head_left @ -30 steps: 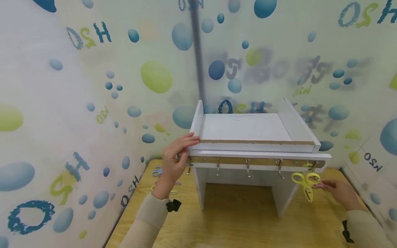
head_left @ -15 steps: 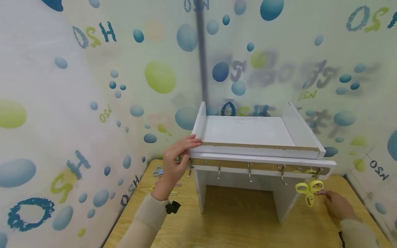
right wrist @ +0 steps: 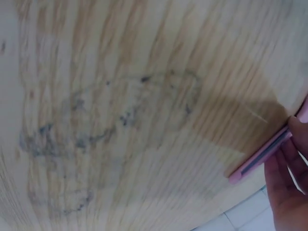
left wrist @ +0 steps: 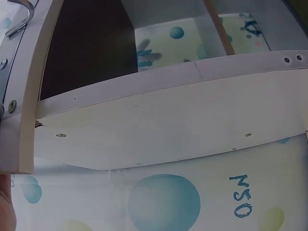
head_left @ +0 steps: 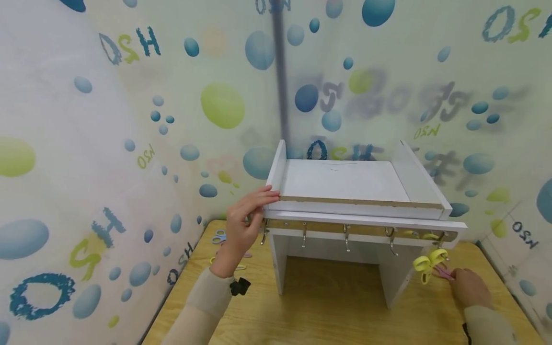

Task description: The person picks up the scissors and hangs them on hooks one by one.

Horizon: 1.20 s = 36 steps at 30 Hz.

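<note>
Pinches pink scissors (right wrist: 250, 166) between the thumb and fingers of the right hand (head_left: 471, 289), at the right of the table (head_left: 336, 297), beside the white shelf (head_left: 340, 179) and close to yellow scissors (head_left: 432, 261) hanging from the rightmost hook (head_left: 441, 238). Cannot tell whether touching that yellow pair. Looks slim and pink from the right wrist, with a grey strip along the side, poking out past the fingertips. Rests the left hand (head_left: 247, 220) on the near left corner of the shelf, with fingers nearly straight and close together. To be seen at the far left of the table: blue scissors (head_left: 219, 236).
</note>
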Tool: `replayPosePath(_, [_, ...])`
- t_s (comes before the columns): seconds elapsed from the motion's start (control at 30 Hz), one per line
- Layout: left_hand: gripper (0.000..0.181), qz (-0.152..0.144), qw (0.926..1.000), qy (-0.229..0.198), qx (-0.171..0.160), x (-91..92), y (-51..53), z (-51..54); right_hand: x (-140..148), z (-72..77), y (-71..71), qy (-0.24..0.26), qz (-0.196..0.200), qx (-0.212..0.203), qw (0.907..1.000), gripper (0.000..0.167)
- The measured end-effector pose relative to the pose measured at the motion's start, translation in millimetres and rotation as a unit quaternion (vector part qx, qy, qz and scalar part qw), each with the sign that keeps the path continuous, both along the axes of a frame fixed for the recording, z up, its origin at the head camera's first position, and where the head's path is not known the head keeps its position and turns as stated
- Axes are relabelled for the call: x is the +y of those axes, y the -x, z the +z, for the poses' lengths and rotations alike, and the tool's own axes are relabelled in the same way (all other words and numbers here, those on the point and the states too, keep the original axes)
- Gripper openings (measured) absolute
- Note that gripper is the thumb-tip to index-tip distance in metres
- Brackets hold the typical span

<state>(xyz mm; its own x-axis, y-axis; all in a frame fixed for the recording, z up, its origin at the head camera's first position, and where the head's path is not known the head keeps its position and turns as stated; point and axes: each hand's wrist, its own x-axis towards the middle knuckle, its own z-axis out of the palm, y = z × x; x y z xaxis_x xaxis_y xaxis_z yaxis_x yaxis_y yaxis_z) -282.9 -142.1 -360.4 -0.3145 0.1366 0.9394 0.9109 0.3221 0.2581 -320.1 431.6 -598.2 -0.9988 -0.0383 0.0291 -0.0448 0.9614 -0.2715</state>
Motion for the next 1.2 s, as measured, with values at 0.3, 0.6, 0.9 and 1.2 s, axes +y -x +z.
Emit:
replayPosePath(0.3, [0.036, -0.006, 1.0000, 0.002, -0.003, 0.6, 3.3, 0.4, -5, 10.9, -13.5, 0.051, -0.030, -0.047, 0.9972, 0.026])
replayPosePath(0.6, [0.036, -0.001, 1.0000, 0.004, -0.008, -0.8, 4.6, 0.2, -5, 37.6, -19.3, 0.119, -0.086, -0.058, 0.9875, 0.030])
replayPosePath(0.9, [0.037, 0.001, 0.9999, 0.005, -0.012, -1.9, 4.3, -3.9, -5, 83.7, -35.0, 0.197, -0.095, 0.014, 0.9757, 0.040])
replayPosePath(1.2, [0.037, -0.004, 1.0000, -0.003, -0.002, -0.7, 3.9, -3.8, -15, 141.1, -65.0, 0.288, -0.122, 0.054, 0.9482, 0.049])
